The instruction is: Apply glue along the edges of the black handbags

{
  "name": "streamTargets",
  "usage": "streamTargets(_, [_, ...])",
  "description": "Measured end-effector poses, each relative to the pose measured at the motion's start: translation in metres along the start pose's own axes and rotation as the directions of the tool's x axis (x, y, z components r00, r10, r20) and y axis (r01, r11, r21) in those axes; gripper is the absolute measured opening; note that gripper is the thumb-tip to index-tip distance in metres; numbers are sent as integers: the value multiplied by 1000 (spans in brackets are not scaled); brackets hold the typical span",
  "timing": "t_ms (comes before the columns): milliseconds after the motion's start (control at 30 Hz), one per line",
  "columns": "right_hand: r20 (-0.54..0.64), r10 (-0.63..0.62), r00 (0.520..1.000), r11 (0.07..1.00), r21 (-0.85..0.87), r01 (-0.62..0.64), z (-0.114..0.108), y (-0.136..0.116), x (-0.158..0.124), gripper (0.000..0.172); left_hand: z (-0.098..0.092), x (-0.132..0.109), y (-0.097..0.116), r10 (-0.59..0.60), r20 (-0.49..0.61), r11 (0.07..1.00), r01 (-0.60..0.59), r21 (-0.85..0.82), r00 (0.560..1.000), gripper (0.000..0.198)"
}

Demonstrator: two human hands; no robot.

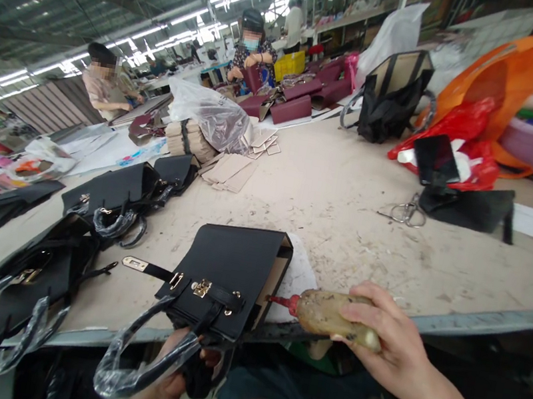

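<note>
A black handbag [237, 255] with gold fittings and a plastic-wrapped handle lies at the table's front edge, its side opening facing right. Under its near edge, my left hand [171, 370] is partly hidden by the handle and grips the bag from below. My right hand [389, 337] is wrapped round a yellowish glue bottle [334, 315] with a red nozzle. The nozzle's tip points left, at the beige inner side of the bag. A white sheet [300, 269] shows behind the bag's right side.
More black bags [117, 186] lie at the left. Beige card pieces [231, 172] and a plastic bag [210, 109] are further back. Scissors [409, 212], a black pouch [472, 206] and a red bag [478, 142] lie at the right. Two people work beyond the table.
</note>
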State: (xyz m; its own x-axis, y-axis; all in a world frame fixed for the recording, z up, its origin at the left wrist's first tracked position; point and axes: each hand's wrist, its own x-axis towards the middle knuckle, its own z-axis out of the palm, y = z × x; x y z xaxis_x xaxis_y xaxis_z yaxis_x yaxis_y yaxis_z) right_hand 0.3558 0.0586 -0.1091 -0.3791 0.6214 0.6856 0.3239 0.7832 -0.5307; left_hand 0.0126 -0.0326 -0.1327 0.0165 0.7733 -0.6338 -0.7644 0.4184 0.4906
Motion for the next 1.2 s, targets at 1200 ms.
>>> streamTargets(1200, [-100, 86, 991, 995, -33, -89, 16, 26, -5, 24, -3, -2, 13, -37, -91, 987, 50, 150, 995, 27])
